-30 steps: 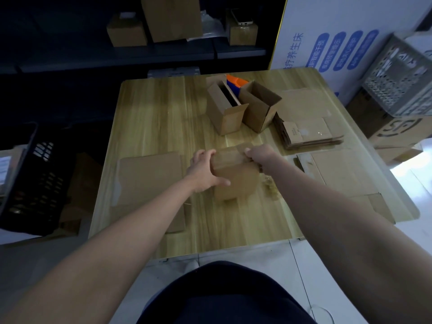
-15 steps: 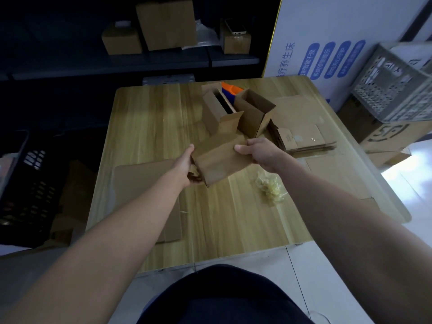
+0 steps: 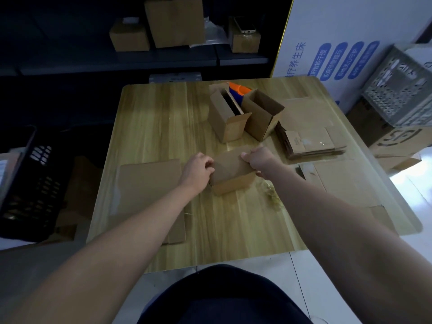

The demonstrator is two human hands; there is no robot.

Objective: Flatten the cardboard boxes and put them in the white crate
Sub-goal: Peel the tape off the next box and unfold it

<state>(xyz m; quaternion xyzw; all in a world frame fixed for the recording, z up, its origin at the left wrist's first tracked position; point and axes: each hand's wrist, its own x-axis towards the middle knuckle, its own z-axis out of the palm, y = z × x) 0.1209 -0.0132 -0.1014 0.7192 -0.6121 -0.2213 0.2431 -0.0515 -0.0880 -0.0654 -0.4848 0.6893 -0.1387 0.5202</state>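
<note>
Head camera looks down my two bare arms to a wooden surface [image 3: 163, 118]. My left grip [image 3: 197, 170] curls round the left end of a small cardboard box [image 3: 230, 174], and my right grip [image 3: 258, 161] closes on its upper right edge, thumb on top. The box sits between them near the middle of the surface, its lower edge touching or just above the wood; in this dim light I cannot tell which. It looks partly pushed over, its top face slanting toward me, though the shadows make that hard to judge.

Beyond it stand two open boxes, touching side by side: the left open box [image 3: 228, 118] and the right open box [image 3: 263, 113], with an orange and blue object [image 3: 238, 90] showing behind them. To their right lies a stack of flattened boxes [image 3: 311, 142]. A flat cardboard sheet [image 3: 149, 183] lies under my left forearm, and another flat sheet [image 3: 339, 181] lies along the right side of the surface. A small crumpled wad of clear tape [image 3: 271, 192] rests just beside my right wrist.

The white crate [image 3: 402, 94] sits off the surface at the far right, tilted on top of larger cartons, well apart from the held box. A black crate [image 3: 30, 183] stands on the floor at the left.
</note>
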